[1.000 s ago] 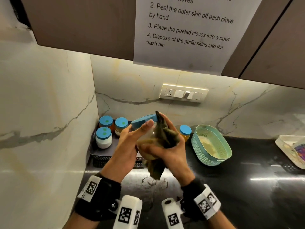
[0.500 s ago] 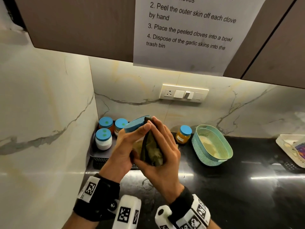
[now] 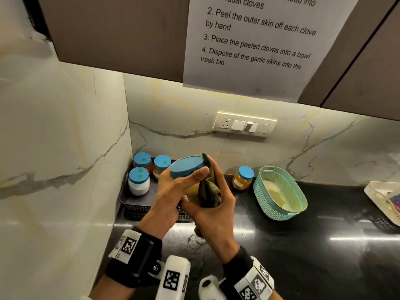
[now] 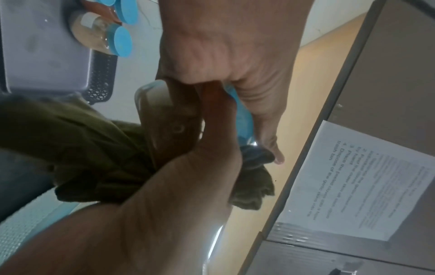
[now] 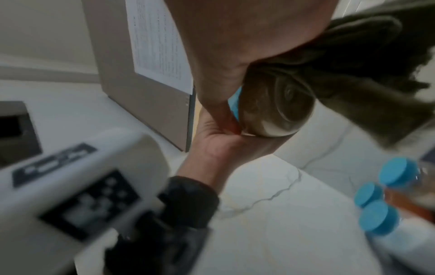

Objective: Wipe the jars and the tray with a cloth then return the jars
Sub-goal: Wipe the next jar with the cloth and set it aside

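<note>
My left hand (image 3: 185, 180) grips a glass jar by its blue lid (image 3: 187, 168), tilted in the air above the tray's front edge. The right hand (image 3: 220, 187) wraps an olive cloth (image 3: 208, 189) around the jar's body, which is mostly hidden. The left wrist view shows the jar's glass base (image 4: 169, 119) between both hands, with the cloth (image 4: 94, 148) bunched beside it. Three blue-lidded jars (image 3: 138, 180) stand on the dark grey tray (image 3: 135, 201) in the corner. A fourth jar (image 3: 242, 177) with orange contents stands on the black counter.
A teal plastic basket (image 3: 279, 193) sits on the counter right of the lone jar. A white tray (image 3: 382, 200) lies at the far right edge. Marble walls close in the corner at the left and back, with cabinets overhead.
My right hand has slid the cloth from under the jar up round its side, and the cloth no longer hangs below. The left hand has kept hold of the jar.
</note>
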`<state>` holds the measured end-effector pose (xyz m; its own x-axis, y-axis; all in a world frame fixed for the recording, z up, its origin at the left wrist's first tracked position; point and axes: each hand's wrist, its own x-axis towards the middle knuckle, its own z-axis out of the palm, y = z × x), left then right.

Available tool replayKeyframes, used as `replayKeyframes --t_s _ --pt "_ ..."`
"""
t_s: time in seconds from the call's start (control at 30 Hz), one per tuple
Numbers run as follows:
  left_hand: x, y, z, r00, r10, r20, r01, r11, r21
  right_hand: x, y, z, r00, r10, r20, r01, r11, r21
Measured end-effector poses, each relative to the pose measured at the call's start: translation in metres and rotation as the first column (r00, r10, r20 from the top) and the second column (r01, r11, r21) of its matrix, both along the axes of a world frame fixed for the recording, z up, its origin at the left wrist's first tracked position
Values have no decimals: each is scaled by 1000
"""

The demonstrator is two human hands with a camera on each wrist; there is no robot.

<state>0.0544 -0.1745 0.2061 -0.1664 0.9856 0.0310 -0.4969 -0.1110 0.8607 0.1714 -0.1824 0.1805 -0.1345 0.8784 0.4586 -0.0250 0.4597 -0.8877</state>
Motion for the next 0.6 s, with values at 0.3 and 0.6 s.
replayKeyframes --t_s 0.3,0.6 --pt "-21 -19 10 947 -322 3 320 944 83 36 -2 37 959 263 -105 -282 921 -268" --pt "-13 -16 24 957 -283 66 276 956 97 15 -27 41 956 198 -217 -221 972 -83"
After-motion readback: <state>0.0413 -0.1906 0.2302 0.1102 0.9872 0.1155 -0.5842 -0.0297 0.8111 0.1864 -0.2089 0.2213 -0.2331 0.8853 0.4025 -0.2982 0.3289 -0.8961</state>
